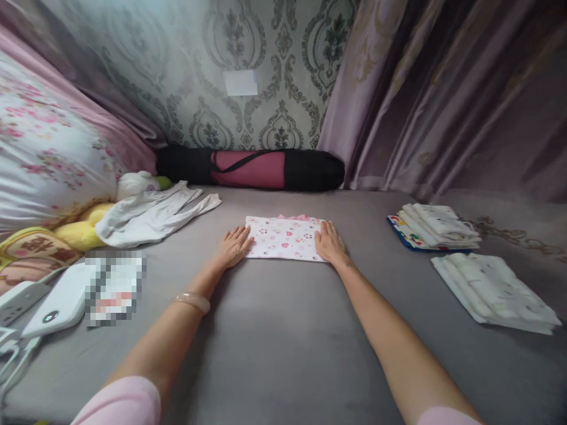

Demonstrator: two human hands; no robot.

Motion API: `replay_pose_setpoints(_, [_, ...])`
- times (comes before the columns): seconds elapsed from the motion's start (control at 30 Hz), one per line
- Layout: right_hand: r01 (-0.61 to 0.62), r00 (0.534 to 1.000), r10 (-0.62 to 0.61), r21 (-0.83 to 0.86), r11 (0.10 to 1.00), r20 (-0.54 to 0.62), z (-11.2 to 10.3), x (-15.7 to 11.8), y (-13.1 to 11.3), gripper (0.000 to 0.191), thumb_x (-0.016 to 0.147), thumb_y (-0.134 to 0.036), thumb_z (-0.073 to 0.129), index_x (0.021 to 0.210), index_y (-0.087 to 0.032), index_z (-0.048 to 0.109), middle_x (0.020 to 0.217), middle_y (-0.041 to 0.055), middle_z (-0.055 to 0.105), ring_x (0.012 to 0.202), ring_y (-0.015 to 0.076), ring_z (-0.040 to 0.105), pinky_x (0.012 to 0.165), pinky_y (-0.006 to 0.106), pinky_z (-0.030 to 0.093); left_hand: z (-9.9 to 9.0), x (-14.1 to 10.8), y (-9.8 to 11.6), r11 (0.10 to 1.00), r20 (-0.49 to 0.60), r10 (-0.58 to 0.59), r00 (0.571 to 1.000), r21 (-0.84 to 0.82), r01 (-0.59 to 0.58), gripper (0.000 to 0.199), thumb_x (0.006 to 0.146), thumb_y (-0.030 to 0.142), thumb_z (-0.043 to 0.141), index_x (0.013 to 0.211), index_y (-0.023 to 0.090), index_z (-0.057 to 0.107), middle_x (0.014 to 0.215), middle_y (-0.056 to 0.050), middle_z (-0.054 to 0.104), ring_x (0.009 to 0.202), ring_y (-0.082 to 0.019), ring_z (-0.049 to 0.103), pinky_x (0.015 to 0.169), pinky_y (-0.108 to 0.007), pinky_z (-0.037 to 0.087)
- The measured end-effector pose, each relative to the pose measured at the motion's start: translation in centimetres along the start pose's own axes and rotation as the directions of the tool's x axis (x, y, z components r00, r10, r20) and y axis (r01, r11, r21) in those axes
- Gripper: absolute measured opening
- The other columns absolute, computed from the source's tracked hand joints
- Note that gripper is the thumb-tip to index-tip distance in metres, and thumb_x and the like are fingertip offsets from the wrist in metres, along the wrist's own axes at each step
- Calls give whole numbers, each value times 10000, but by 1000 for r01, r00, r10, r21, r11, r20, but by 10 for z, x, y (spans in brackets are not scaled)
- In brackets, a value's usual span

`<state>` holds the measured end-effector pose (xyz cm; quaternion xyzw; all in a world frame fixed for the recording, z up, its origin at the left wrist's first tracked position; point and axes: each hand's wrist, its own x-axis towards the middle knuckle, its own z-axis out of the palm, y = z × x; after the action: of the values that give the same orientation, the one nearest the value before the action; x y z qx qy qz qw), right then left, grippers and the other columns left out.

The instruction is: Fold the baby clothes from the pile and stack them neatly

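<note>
A folded white cloth with a pink and red print [286, 239] lies flat on the grey bed sheet [274, 342]. A bit of pink ruffled edge shows behind it. My left hand [234, 245] rests on its left end, palm down with the fingers stretched out. At the opposite end, my right hand [330, 242] lies flat, fingers extended over the right edge. Neither hand grips the cloth. What kind of garment or cloth it is, I cannot tell from the folded shape.
To the right lie a stack of folded cloths [436, 227] and another folded white pile [496, 292]. A white garment [153, 215] is spread at left, near plush toys [93, 221], a white power bank [64, 298] and a power strip [22, 301]. A black-and-maroon bag [250, 168] lies along the wall.
</note>
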<state>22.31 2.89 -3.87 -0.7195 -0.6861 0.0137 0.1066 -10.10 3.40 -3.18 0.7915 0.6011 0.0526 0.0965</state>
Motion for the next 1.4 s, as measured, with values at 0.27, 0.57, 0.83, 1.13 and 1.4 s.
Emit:
replay_pose_setpoints(0.27, [-38,999,40,-44,998,35,-3,-2,15,637,989,-391,178,1497,-18,272,1566,172,271,1438,282,240,1158,416,200,1,-22,-10,1000,-71,17,997,-3,-17,598,990,461,167,1487,183,349,1557,-108,324,1456,-251,247,1182,-454,189])
replay_pose_setpoints(0.57, [-147,989,143,-138,979,-42,-24,-12,23,590,962,-283,226,1442,35,352,1523,225,333,1419,319,277,1140,447,230,5,-22,-11,996,-176,19,984,-79,-34,578,987,453,191,1444,167,399,1507,-110,414,1412,-236,338,1176,-441,226])
replay_pose_setpoints(0.83, [169,986,-169,-95,981,10,-22,-6,-22,612,990,-369,203,1497,-38,294,1581,140,245,1466,240,171,1190,399,122,0,-27,-8,994,-164,43,986,-91,-59,582,991,473,186,1461,192,381,1503,-102,419,1406,-223,344,1172,-439,227])
replay_pose_setpoints(1.13, [103,990,-94,-76,992,105,-5,-2,-1,626,989,-382,177,1507,-44,272,1588,139,221,1469,237,163,1185,419,146,2,-26,-10,995,-177,71,982,-58,-83,559,984,486,237,1437,218,427,1485,-94,442,1387,-228,368,1171,-435,231])
replay_pose_setpoints(1.4, [169,984,-167,-39,985,59,-18,-5,-46,586,992,-368,219,1502,-97,310,1589,148,215,1469,272,150,1176,521,46,2,-26,-10,995,-182,64,981,-64,-77,565,986,493,223,1430,216,434,1486,-93,442,1385,-234,371,1170,-443,236])
